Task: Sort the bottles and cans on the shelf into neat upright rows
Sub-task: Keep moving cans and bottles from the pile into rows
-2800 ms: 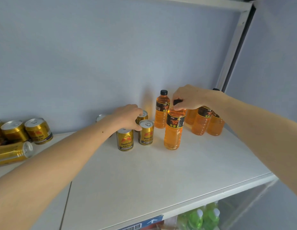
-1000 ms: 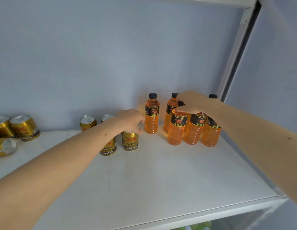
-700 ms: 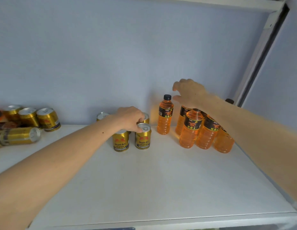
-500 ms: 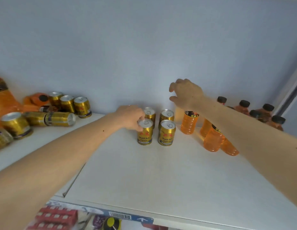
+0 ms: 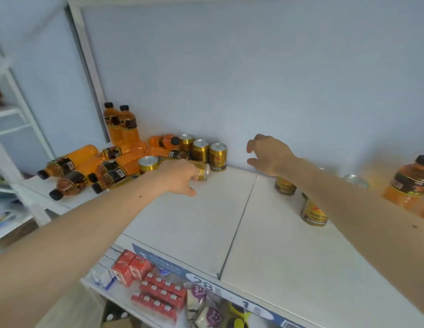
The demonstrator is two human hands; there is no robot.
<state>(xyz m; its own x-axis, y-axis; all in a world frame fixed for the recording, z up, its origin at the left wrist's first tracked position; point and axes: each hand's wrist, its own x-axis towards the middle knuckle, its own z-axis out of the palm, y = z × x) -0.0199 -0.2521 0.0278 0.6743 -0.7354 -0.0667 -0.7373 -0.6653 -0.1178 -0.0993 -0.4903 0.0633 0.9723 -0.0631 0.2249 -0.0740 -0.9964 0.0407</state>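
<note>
We see the left hand [image 5: 180, 177] at about 10 o'clock on the white shelf [image 5: 265, 247], fingers wrapped around a gold can lying on its side [image 5: 202, 172], its silver end facing 3 o'clock. The right hand [image 5: 269, 156] hovers at about 1 o'clock, fingers spread and curled, gripping nothing. Behind the left hand, three gold cans [image 5: 201, 151] stand upright in a row against the back wall [image 5: 253, 79], and another upright can [image 5: 148, 164] sits just beside the wrist. At 9 to 10 o'clock a heap of orange bottles [image 5: 88, 168] lies tipped over, black caps pointing mostly toward 8 o'clock; two orange bottles [image 5: 121, 124] stand upright at the back corner. At 3 o'clock, partly hidden by the right forearm, upright gold cans [image 5: 312, 214] stand near an upright orange bottle [image 5: 409, 183] at the frame edge. Below the shelf lip, red cartons [image 5: 144, 280] show at 6 o'clock.
</note>
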